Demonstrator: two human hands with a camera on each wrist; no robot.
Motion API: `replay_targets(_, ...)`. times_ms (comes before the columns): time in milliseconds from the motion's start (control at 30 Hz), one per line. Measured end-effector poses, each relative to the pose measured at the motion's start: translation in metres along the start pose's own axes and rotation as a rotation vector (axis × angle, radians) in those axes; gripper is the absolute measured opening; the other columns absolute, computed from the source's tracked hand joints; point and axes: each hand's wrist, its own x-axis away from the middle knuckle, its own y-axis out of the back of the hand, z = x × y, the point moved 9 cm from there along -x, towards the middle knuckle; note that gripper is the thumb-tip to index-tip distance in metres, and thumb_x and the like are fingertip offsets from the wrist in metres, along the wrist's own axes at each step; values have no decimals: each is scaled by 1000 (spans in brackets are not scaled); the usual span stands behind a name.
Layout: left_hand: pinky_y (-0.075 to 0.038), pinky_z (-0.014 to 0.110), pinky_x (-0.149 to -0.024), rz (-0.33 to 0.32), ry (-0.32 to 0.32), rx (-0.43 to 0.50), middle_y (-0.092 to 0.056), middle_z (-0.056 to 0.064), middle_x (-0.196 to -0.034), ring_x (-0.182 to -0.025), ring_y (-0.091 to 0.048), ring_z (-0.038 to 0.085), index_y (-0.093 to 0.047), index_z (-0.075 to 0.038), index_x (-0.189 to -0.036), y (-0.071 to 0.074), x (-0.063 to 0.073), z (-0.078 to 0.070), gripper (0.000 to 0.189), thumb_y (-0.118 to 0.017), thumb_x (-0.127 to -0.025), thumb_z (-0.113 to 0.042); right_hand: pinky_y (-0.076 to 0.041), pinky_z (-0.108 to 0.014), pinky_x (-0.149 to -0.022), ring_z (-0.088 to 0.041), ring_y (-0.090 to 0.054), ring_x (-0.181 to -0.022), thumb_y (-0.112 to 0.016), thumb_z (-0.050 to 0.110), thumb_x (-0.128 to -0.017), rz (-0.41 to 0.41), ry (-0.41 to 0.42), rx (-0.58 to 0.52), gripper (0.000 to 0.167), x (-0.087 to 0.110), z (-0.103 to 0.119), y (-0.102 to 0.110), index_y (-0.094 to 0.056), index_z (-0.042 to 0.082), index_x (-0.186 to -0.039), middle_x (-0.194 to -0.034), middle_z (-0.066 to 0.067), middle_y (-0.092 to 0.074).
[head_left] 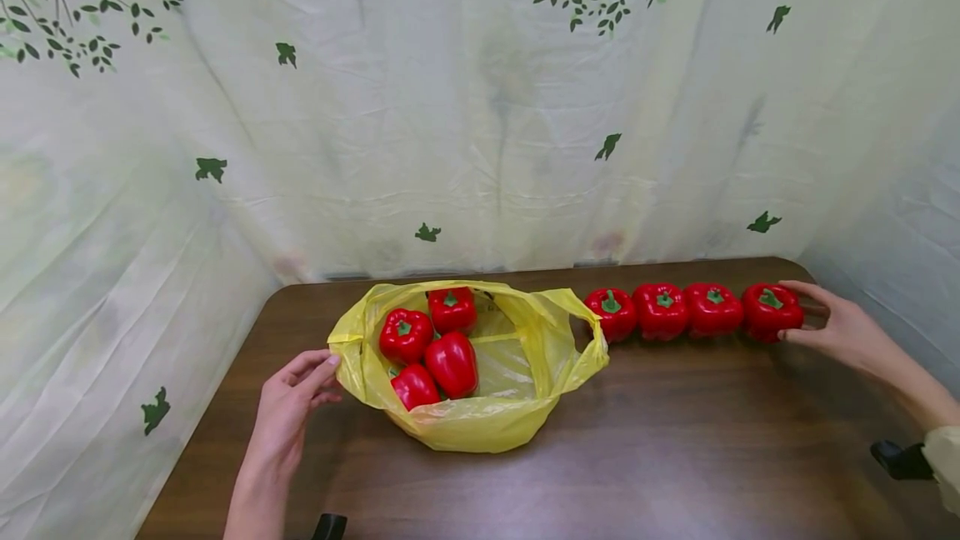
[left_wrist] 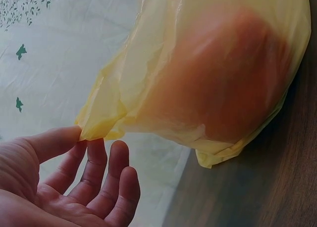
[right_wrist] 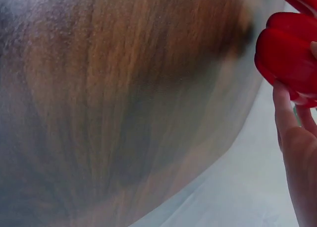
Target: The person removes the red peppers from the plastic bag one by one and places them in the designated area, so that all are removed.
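Observation:
A yellow plastic bag (head_left: 480,432) lies with its mouth spread wide, several red bell peppers (head_left: 452,365) inside its left half. My left hand (head_left: 288,402) pinches the left rim of this bag between thumb and forefinger; the left wrist view shows the other fingers (left_wrist: 130,195) loosely bent below the plastic. To the right of the bag, several more red peppers (head_left: 660,312) form a row, stems up. My right hand (head_left: 843,327) holds the rightmost pepper (head_left: 771,312), thumb and fingers on its right side. The right wrist view catches only part of that pepper (right_wrist: 287,54).
Everything stands on a dark brown wooden table (head_left: 675,440) with rounded far corners. A pale curtain (head_left: 480,148) with leaf prints hangs behind it and along the sides. Black wrist straps or mounts (head_left: 900,461) show near the bottom and right edges.

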Motion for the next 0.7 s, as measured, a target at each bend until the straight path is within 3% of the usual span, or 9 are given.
replay_targets(233,-56,29,-74,5,2,0,-70,-3,-92,-77,-65,15,-69,-10,-106,-1,0,2,25,-71,-92,-31,-49,-19,-64,-57,-45,-114,-77,18,-87,58,-18,-30,75,-5,-4,-7,-34,-5,-145,-136,-37,-41)
replay_targets(500,-56,29,-74,3,7,2,-70,-3,-92,-77,-66,15,-69,-10,-106,-1,0,2,25,-71,-92,-31,-43,-8,-75,-53,-40,-120,-76,6,-85,86,53,-69,75,-12,-2,-8,-33,-5,-146,-140,-33,-39)
replay_targets(567,-56,29,-74,3,10,4,-70,-3,-92,-77,-66,15,-69,-9,-106,-1,0,2,26,-71,-92,-31,-41,-6,-78,-41,-43,-125,-75,5,-85,88,65,-80,75,-12,-1,-8,-33,-4,-145,-140,-32,-39)
replay_targets(700,-56,29,-75,2,17,6,-69,-3,-93,-78,-65,15,-69,-9,-107,-2,-1,3,27,-72,-91,-31,-39,-3,-81,5,-41,-119,-74,1,-84,79,97,-118,73,-11,2,-9,-33,-4,-145,-139,-30,-39)
